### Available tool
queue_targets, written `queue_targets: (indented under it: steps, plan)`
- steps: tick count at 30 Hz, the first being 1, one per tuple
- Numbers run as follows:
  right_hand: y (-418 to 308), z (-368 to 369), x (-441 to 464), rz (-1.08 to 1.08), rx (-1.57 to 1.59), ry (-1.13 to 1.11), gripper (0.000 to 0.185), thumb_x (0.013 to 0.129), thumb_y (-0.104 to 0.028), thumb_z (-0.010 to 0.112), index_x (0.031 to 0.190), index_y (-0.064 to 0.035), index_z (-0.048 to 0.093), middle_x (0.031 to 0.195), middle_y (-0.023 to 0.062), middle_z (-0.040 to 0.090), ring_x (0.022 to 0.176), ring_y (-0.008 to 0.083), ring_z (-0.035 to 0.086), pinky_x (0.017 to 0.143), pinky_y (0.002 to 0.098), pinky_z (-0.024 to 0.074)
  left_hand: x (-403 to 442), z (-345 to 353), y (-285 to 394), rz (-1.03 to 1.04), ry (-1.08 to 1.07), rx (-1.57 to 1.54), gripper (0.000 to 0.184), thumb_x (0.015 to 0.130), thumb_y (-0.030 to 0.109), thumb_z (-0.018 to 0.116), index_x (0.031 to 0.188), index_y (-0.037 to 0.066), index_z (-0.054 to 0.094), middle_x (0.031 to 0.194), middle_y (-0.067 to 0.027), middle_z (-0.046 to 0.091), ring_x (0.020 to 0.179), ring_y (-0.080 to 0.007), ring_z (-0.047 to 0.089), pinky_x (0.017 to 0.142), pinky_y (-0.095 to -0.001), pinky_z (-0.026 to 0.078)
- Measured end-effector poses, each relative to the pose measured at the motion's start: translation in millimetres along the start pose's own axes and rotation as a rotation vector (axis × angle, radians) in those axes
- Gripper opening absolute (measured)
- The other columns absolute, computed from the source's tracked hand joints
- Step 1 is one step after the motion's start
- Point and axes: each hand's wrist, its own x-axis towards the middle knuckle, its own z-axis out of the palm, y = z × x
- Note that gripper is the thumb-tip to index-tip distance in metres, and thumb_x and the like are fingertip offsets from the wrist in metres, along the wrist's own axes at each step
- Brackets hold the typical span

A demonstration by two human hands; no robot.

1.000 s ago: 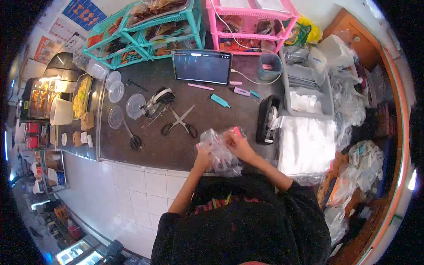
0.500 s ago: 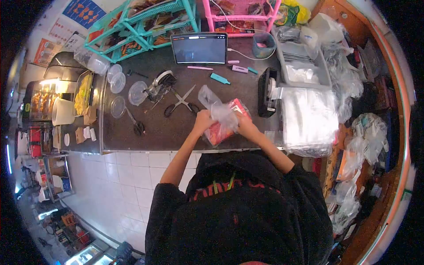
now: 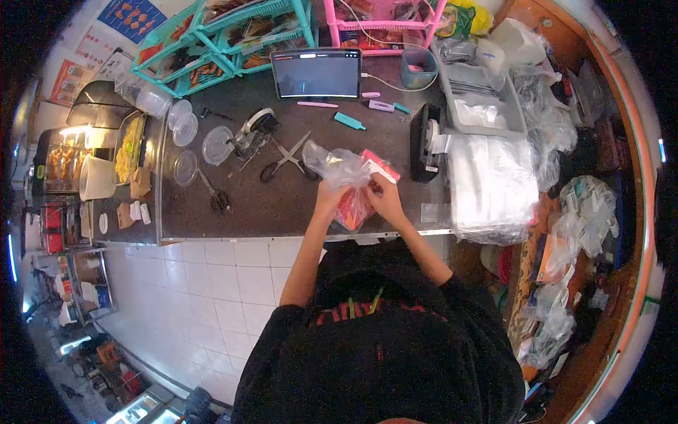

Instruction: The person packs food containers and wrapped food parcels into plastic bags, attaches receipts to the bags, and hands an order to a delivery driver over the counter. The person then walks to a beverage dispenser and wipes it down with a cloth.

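Over the counter's front edge, a clear plastic bag (image 3: 330,161) is bunched between my two hands. My left hand (image 3: 330,196) has its fingers closed on the bag's left side. On the other side my right hand (image 3: 383,198) pinches the plastic, its fingers bent inward. A red packet (image 3: 353,210) with a white patch shows below and behind the bag; I cannot tell whether it is inside. Open scissors (image 3: 288,161) with dark handles lie just left of the bag. The fingertips are partly hidden by crumpled plastic.
A black tape dispenser (image 3: 426,145) stands to the right, beside a stack of clear bags (image 3: 494,187) and a grey bin (image 3: 487,124). A tablet (image 3: 316,74), a teal highlighter (image 3: 349,121), plastic lids (image 3: 217,145) and smaller scissors (image 3: 220,201) are also on the counter.
Both hands have come closer together and turned the bag and packet. The bag's loose end now spreads to the left, and the right hand's fingers have shifted on the plastic.
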Motion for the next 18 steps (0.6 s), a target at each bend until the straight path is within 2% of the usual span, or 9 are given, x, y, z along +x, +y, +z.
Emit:
queue_targets:
  steps: [1, 2, 5, 6, 8, 12, 15, 18]
  plan:
    - [0, -1, 3, 0.028, 0.026, -0.009, 0.012, 0.078, -0.006, 0.057, 0.087, 0.0023, 0.055, 0.076, 0.0086, 0.057, 0.069, 0.0134, 0.055, 0.062, 0.0264, 0.0447, -5, 2, 7, -0.044, 0.010, -0.108, 0.016, 0.072, 0.005, 0.066, 0.087, -0.001, 0.064, 0.080, -0.0047, 0.063, 0.074, -0.0176, 0.060, 0.066, -0.0291, 0.048]
    - [0, -1, 6, 0.053, 0.050, -0.017, 0.011, 0.080, -0.006, 0.056, 0.088, 0.0021, 0.055, 0.076, 0.0062, 0.057, 0.069, 0.0094, 0.054, 0.061, 0.0253, 0.0444, -5, 0, 2, 0.069, -0.035, 0.102, 0.019, 0.072, 0.010, 0.065, 0.089, 0.000, 0.063, 0.082, -0.0073, 0.063, 0.075, -0.0204, 0.061, 0.067, -0.0305, 0.048]
    - [13, -1, 10, 0.192, 0.259, -0.079, 0.012, 0.081, -0.007, 0.056, 0.090, 0.0015, 0.057, 0.081, 0.0023, 0.058, 0.072, 0.0088, 0.054, 0.065, 0.0239, 0.0441, 0, -10, -9, 0.421, -0.177, 0.736, 0.028, 0.074, 0.022, 0.062, 0.096, 0.005, 0.060, 0.088, -0.0152, 0.062, 0.078, -0.0287, 0.061, 0.071, -0.0346, 0.047]
    - [18, -1, 11, 0.185, 0.279, -0.108, 0.013, 0.081, -0.007, 0.057, 0.090, 0.0016, 0.057, 0.082, 0.0019, 0.058, 0.073, 0.0088, 0.055, 0.067, 0.0236, 0.0441, -3, -6, -4, 0.338, -0.158, 0.707, 0.026, 0.076, 0.024, 0.059, 0.096, 0.008, 0.061, 0.089, -0.0173, 0.061, 0.081, -0.0344, 0.058, 0.071, -0.0368, 0.047]
    - [22, -5, 14, 0.177, 0.315, -0.166, 0.015, 0.080, -0.008, 0.058, 0.092, 0.0018, 0.058, 0.084, 0.0012, 0.059, 0.075, 0.0090, 0.055, 0.070, 0.0228, 0.0439, 3, -8, -12, 0.334, -0.170, 0.699, 0.028, 0.075, 0.025, 0.061, 0.096, 0.007, 0.061, 0.089, -0.0168, 0.062, 0.082, -0.0340, 0.059, 0.071, -0.0371, 0.047]
    - [6, -27, 29, 0.234, 0.171, -0.366, 0.017, 0.080, -0.007, 0.059, 0.093, 0.0038, 0.059, 0.086, 0.0041, 0.060, 0.079, 0.0098, 0.056, 0.073, 0.0237, 0.0449, 10, -17, -21, 0.418, -0.190, 0.579, 0.030, 0.074, 0.026, 0.063, 0.096, 0.006, 0.061, 0.090, -0.0162, 0.062, 0.082, -0.0316, 0.060, 0.070, -0.0364, 0.047]
    - [-15, -40, 36, 0.297, 0.279, -0.491, 0.017, 0.079, -0.007, 0.060, 0.093, 0.0038, 0.060, 0.087, 0.0047, 0.061, 0.080, 0.0110, 0.057, 0.076, 0.0247, 0.0450, 9, -19, -12, 0.347, -0.303, 0.573, 0.033, 0.072, 0.028, 0.066, 0.096, 0.005, 0.061, 0.092, -0.0158, 0.063, 0.084, -0.0298, 0.061, 0.071, -0.0354, 0.047]
    - [-5, -42, 40, 0.206, 0.220, -0.546, 0.019, 0.077, -0.003, 0.059, 0.094, 0.0033, 0.061, 0.088, 0.0041, 0.061, 0.083, 0.0114, 0.057, 0.078, 0.0262, 0.0444, 8, -21, -15, 0.368, -0.315, 0.595, 0.033, 0.071, 0.026, 0.066, 0.096, 0.005, 0.061, 0.090, -0.0160, 0.063, 0.083, -0.0302, 0.060, 0.071, -0.0354, 0.047]
